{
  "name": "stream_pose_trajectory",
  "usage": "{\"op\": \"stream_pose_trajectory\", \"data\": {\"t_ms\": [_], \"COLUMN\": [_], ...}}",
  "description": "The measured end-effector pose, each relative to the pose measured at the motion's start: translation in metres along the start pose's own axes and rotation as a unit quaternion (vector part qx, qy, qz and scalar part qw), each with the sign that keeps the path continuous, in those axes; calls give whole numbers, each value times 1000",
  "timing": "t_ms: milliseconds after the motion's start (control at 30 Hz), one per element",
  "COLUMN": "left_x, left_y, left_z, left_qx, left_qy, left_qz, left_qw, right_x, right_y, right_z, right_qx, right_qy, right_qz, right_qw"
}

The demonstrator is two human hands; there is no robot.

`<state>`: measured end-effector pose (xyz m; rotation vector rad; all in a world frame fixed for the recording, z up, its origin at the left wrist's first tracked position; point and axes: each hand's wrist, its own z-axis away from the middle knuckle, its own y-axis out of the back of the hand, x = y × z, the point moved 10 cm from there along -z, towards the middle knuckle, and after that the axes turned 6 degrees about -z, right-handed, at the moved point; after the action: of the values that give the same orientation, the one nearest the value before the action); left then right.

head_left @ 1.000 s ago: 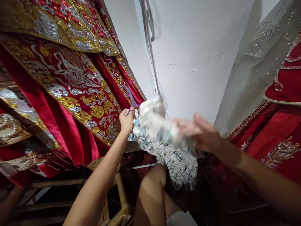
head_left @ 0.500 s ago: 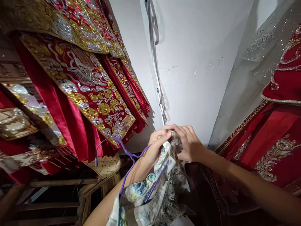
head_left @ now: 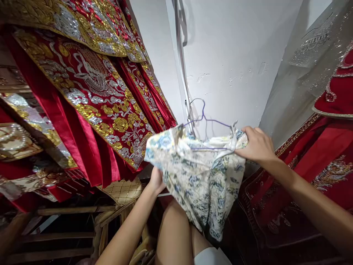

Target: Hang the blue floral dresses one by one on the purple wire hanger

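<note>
A cream garment with a blue and green flower print (head_left: pixel 198 173) hangs spread on a purple wire hanger (head_left: pixel 205 117) in front of the white wall. My right hand (head_left: pixel 255 145) is closed on the garment's right shoulder where it meets the hanger's end. My left hand (head_left: pixel 157 180) grips the garment's left side from below, its fingers partly hidden behind the cloth. My bare knee (head_left: pixel 176 228) shows under the garment.
Red robes with gold and silver embroidery (head_left: pixel 91 95) hang in a slanting row at left. More red embroidered cloth (head_left: pixel 317 173) lies at right under clear plastic. A metal rail (head_left: pixel 182 62) runs up the white wall. Wooden chair frames (head_left: pixel 68 224) stand below left.
The garment was bunched between both hands with the hanger dangling at left. Now it is spread out on the hanger, my right hand moved right and up, my left hand dropped lower.
</note>
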<state>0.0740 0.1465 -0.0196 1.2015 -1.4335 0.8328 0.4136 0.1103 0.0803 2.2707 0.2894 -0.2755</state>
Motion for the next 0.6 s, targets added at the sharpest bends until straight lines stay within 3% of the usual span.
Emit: {"op": "stream_pose_trajectory", "data": {"t_ms": [133,333,467,533,600], "left_x": [-63,-134,-164,-170,-174], "left_y": [9,-3,-25,-34,-39], "left_z": [7,38,69,84,97], "left_qx": [85,198,201,194,202], "left_qy": [115,142,175,188,197], "left_qz": [209,158,159,154,151], "left_qw": [967,957,951,950,948], "right_x": [-20,-71,-85,-90,-92], "right_y": [9,-2,-17,-23,-36], "right_z": [-29,-28,6,37,76], "right_qx": [36,15,-39,-25,3], "right_qy": [-12,77,172,176,133], "right_qz": [-9,-62,-101,-167,-265], "right_qw": [999,995,979,970,955]}}
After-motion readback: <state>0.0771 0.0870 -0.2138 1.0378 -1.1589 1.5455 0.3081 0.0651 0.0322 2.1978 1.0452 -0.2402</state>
